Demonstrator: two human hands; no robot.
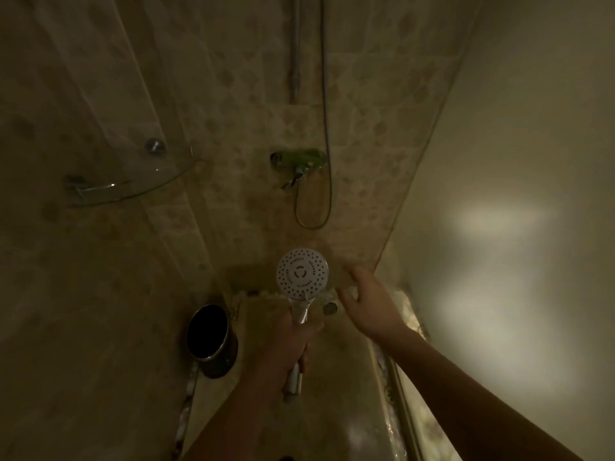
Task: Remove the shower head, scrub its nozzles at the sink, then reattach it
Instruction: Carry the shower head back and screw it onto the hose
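Note:
In a dim shower stall, my left hand (289, 347) grips the handle of a white round shower head (302, 273). Its nozzle face points toward me, and the handle's chrome end sticks out below my fist. My right hand (367, 299) hovers just right of the head with fingers spread, holding nothing and apart from the head. The shower hose (324, 128) hangs in a loop from the mixer tap (299, 161) on the tiled wall; the hose is not joined to the head.
A riser pipe (295, 61) runs up the back wall. A glass corner shelf (133, 181) is fixed at the left. A dark metal cup (209, 337) stands on the floor at the left. A small round object (330, 307) lies near my right hand. A pale wall closes the right side.

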